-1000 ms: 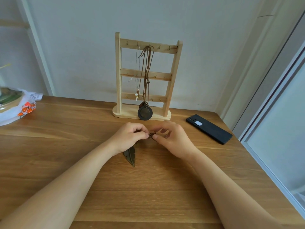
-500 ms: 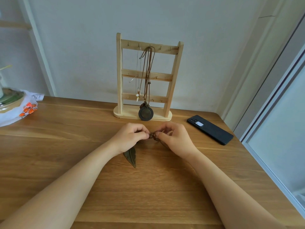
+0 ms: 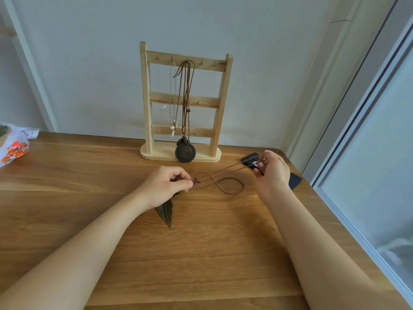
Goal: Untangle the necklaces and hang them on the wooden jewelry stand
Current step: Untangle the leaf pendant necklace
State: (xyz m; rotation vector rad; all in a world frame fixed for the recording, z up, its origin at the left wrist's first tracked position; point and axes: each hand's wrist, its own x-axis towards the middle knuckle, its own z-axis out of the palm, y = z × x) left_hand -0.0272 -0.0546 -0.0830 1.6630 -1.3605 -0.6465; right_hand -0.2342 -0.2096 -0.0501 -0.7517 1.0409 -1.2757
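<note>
**Necklace cord (image 3: 230, 193) being drawn apart between two hands**

Near the bench's (image 3: 201, 253) middle, the leaf pendant (image 3: 165, 212) is lying flat, partly under the left hand (image 3: 166, 186), whose fingers are pinching the knot (image 3: 195, 181), probably to steady it. A slack loop is resting on the wood between the hands. Toward the right edge, the right hand's (image 3: 271, 173) fingers are gripping two strands, stretching them taut above the phone (image 3: 295, 181), likely to loosen the tangle. At the back edge, the wooden jewelry stand (image 3: 146, 97) is carrying a round-pendant necklace (image 3: 185, 152).

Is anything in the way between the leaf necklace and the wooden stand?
Nothing visible does. The table between the leaf necklace and the stand is bare wood. A round-pendant necklace and a thin one hang on its top bar, but hooks beside them look free.
</note>
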